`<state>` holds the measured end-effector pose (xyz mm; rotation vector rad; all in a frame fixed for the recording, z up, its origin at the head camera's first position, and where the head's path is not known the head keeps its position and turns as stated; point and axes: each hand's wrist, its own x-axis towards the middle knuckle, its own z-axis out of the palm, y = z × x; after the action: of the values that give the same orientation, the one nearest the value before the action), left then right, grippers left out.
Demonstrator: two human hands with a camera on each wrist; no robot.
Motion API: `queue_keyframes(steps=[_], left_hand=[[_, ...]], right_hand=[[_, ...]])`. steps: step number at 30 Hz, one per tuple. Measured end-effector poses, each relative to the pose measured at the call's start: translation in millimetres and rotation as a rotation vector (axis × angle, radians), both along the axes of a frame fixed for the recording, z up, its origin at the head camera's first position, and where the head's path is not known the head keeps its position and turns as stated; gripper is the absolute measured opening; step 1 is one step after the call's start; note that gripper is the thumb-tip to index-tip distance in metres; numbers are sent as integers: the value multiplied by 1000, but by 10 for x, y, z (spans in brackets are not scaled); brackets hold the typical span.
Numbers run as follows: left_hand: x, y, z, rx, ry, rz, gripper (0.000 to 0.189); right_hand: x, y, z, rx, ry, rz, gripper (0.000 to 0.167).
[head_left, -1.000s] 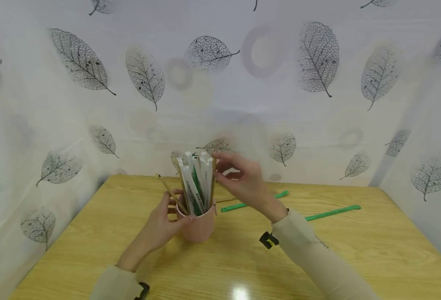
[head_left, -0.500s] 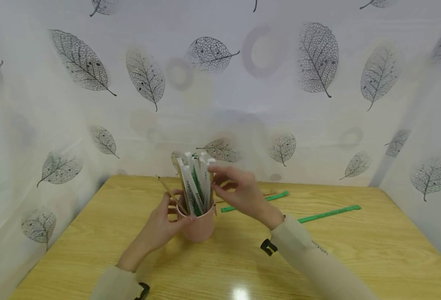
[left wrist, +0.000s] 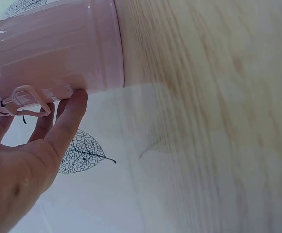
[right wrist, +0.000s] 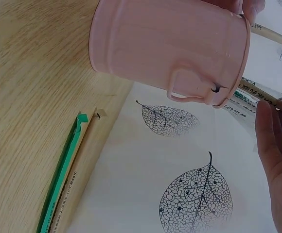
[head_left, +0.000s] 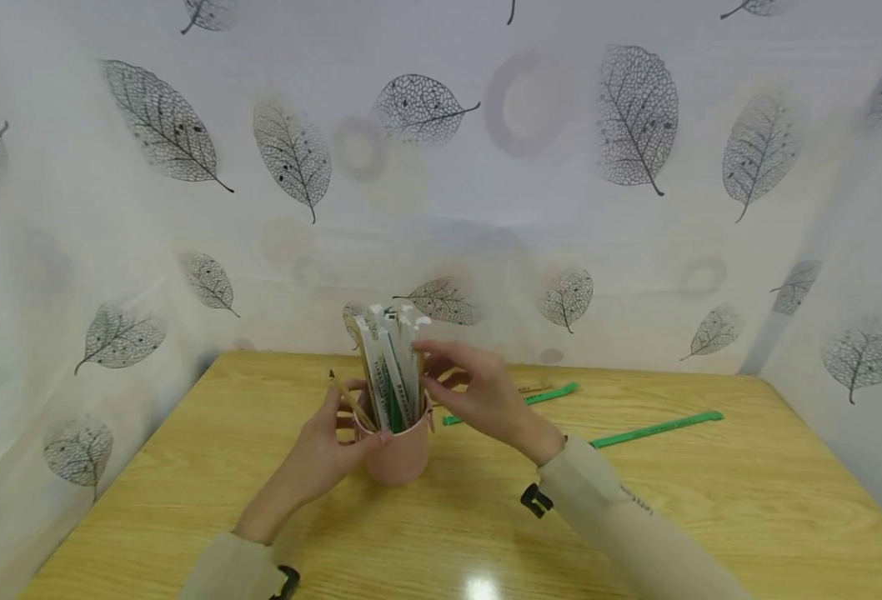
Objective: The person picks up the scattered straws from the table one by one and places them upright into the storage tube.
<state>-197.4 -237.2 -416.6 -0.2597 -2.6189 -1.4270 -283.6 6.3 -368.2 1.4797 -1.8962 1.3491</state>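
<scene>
A pink metal bucket (head_left: pixel 398 460) stands on the table, packed with white paper-wrapped straws (head_left: pixel 392 367) and some green and brown ones. My left hand (head_left: pixel 321 454) grips its left side, the thumb over the front rim and the fingers on the far side. At the bucket's right, my right hand (head_left: pixel 482 392) pinches a brown paper-wrapped straw (right wrist: pixel 257 91), whose lower end is inside the rim. Another brown straw (head_left: pixel 351 400) leans out over the left rim beside my left fingers. In the left wrist view, a small side handle (left wrist: pixel 31 102) shows near the fingers.
Behind my right forearm lies a green-wrapped straw (head_left: pixel 553 393) with a brown one (right wrist: pixel 68 189) alongside. Farther right lies another green-wrapped straw (head_left: pixel 666 427). Leaf-printed cloth (head_left: pixel 471 192) closes off the table (head_left: pixel 749 492) at the back and sides.
My right hand has moved down and slightly left, taking the brown straw lower into the bucket. The brown straw leaning at the left has sunk and shifted right. My left hand stays in place.
</scene>
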Motion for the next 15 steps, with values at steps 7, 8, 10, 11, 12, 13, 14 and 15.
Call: queue_keyframes(steps=[7, 8, 10, 11, 12, 13, 14, 15], left_hand=[[-11, 11, 7, 2, -21, 6, 69], [-13, 11, 10, 2, -20, 6, 69], [-9, 13, 10, -3, -23, 13, 69], [-5, 13, 14, -7, -20, 16, 68], [0, 13, 16, -10, -21, 17, 68], [3, 13, 14, -10, -19, 16, 68], [6, 13, 12, -13, -19, 19, 67], [9, 14, 10, -16, -19, 19, 67]], right_hand=[[-29, 43, 34, -32, 29, 13, 53], [-37, 58, 43, -37, 31, 13, 54], [-61, 92, 50, -48, 28, 5, 55], [-71, 115, 58, -52, 21, 0, 55], [-85, 140, 59, -57, 15, -6, 55], [-97, 164, 60, -66, 13, -13, 54], [-109, 188, 60, -72, 8, -17, 53], [-117, 217, 56, -67, -2, -33, 50]])
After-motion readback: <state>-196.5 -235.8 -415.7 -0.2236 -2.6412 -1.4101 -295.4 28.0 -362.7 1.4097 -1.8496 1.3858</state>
